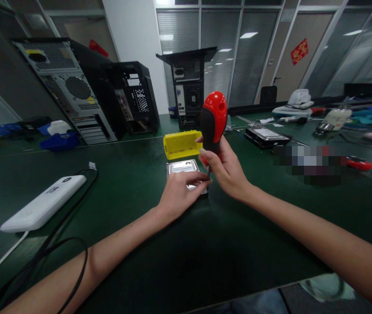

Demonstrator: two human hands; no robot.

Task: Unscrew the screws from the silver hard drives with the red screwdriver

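A silver hard drive (181, 167) lies flat on the green table in front of me, partly covered by my left hand. My right hand (227, 170) is closed around the lower handle of a red and black screwdriver (214, 117), held upright with its shaft pointing down at the drive's right edge. Over the drive, my left hand (182, 189) pinches the low end of the shaft between thumb and fingers. The screwdriver's tip is hidden by those fingers, so any screw under it cannot be seen. Just behind the drive stands a yellow tray (182, 146).
A white power bank (45, 203) with cables lies at left; a black cable crosses my left forearm. Computer cases (189, 87) stand at the back. A second hard drive (266, 136) lies at right, near a red-handled tool (359, 163) and a blurred-out patch.
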